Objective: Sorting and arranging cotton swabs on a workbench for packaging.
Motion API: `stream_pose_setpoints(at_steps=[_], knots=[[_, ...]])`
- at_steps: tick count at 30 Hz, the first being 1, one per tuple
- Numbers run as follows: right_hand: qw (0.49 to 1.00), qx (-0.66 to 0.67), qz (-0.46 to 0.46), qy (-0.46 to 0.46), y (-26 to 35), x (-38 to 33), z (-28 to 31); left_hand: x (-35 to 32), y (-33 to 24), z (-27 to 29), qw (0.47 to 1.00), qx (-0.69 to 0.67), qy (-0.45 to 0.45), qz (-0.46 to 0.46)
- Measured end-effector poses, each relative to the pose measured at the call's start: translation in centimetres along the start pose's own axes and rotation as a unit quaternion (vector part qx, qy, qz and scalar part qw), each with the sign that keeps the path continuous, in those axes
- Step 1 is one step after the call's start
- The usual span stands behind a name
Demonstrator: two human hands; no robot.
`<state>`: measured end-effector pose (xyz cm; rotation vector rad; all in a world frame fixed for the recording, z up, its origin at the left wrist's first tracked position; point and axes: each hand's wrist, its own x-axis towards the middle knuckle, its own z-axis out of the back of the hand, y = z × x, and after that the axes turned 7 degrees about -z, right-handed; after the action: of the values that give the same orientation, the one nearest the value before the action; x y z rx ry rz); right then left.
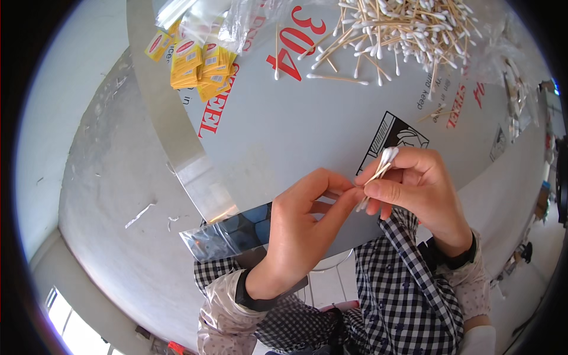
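Between the thumb and fingers of my right hand (pixel 429 192) is a small bunch of cotton swabs (pixel 383 168), tilted, white tips uppermost. My left hand (pixel 299 222) meets it from the left, thumb and forefinger pinched together beside the wooden sticks. Whatever those left fingertips grip is hidden. Both hands are above the table's near edge. Farther off, at the top right, lies a big loose heap of cotton swabs (pixel 408 32), with a few strays at its border.
Small yellow printed packets (pixel 201 68) are stacked at the far left beside clear plastic bags (pixel 222 23). More crumpled clear plastic (pixel 518 83) lies at the right. The table (pixel 248 148) is covered in grey printed film and has a bare metal strip (pixel 171 127) along its left edge.
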<state>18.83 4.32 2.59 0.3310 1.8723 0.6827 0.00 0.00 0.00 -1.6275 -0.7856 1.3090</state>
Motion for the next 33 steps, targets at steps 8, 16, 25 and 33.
stream_pose_setpoints(at_steps=[8,16,25,33], knots=[[0.995,-0.002,0.101,-0.016,-1.0,0.3,-0.4,0.0,-1.1,0.3,0.971,-0.214,0.052,0.095],[0.988,0.008,0.150,-0.024,-1.2,0.6,-0.4,0.4,-1.4,0.8,0.963,-0.226,0.086,0.123],[0.992,-0.018,0.125,-0.031,-0.7,0.0,-0.7,0.4,-1.3,0.9,0.958,-0.230,0.102,0.135],[0.982,-0.007,0.173,-0.074,-0.5,-0.1,-1.2,0.3,-1.2,0.7,0.955,-0.246,0.119,0.118]])
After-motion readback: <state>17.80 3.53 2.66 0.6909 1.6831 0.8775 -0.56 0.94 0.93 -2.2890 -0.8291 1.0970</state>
